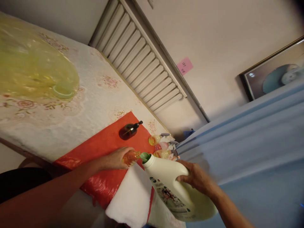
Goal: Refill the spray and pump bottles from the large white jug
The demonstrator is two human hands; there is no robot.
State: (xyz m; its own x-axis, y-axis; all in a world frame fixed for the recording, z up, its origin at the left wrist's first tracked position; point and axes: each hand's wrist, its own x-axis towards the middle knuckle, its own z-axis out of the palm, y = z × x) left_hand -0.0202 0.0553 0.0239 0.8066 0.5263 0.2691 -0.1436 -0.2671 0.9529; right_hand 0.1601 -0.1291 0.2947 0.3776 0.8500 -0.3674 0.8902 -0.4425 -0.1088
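Observation:
My right hand (pixel 196 179) grips the handle of a large cream detergent jug (pixel 171 186), tilted with its green spout (pixel 145 156) pointing toward a small clear bottle of orange liquid (pixel 132 157). My left hand (pixel 116 158) is wrapped around that small bottle, holding it over the red plastic sheet (pixel 102 148). The spout sits right beside the small bottle's mouth. A white cloth (pixel 131 196) lies under the jug.
A dark brown pump bottle (pixel 129 130) stands on the red sheet. Several small spray bottles (pixel 163 147) with coloured liquid lie beyond it. A yellow translucent cover (pixel 30 63) rests on the floral table cloth (pixel 99 95). Blue fabric (pixel 249 152) fills the right side.

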